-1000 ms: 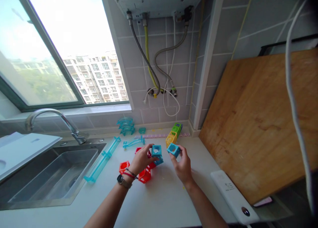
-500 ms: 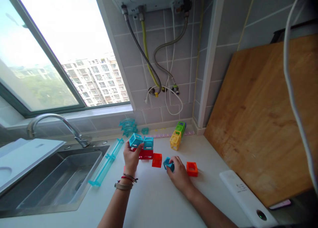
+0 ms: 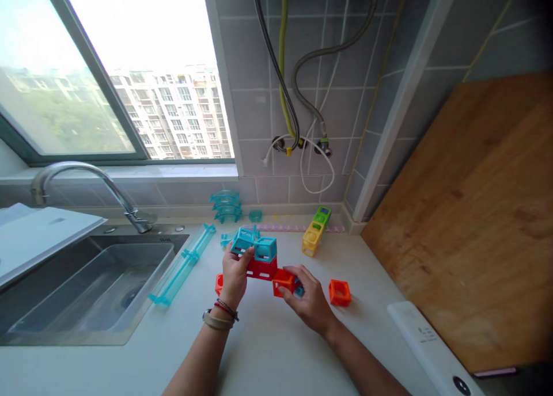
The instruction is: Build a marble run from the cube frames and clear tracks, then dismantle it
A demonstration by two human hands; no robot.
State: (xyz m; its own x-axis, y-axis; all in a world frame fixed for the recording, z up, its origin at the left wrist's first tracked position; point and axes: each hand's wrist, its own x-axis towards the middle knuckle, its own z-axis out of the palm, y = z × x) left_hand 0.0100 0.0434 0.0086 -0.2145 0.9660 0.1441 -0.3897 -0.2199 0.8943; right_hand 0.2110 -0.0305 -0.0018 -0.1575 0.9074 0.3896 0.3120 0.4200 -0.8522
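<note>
The right hand point(image 3: 311, 305) covers most of a blue open-sided plastic cube point(image 3: 299, 290); the left hand point(image 3: 235, 276) partly hides a red open-sided plastic cube point(image 3: 219, 284). The right edge cuts off a brown wooden board point(image 3: 470, 229); the bottom edge crops a long white device point(image 3: 425, 345), its lettering too small to read.

White counter point(image 3: 272, 350): red block point(image 3: 340, 293) at three o'clock, yellow-green row point(image 3: 315, 232) one, turquoise track point(image 3: 183, 266) nine, red-blue build point(image 3: 262, 267) possibly resting mid-dial!
</note>
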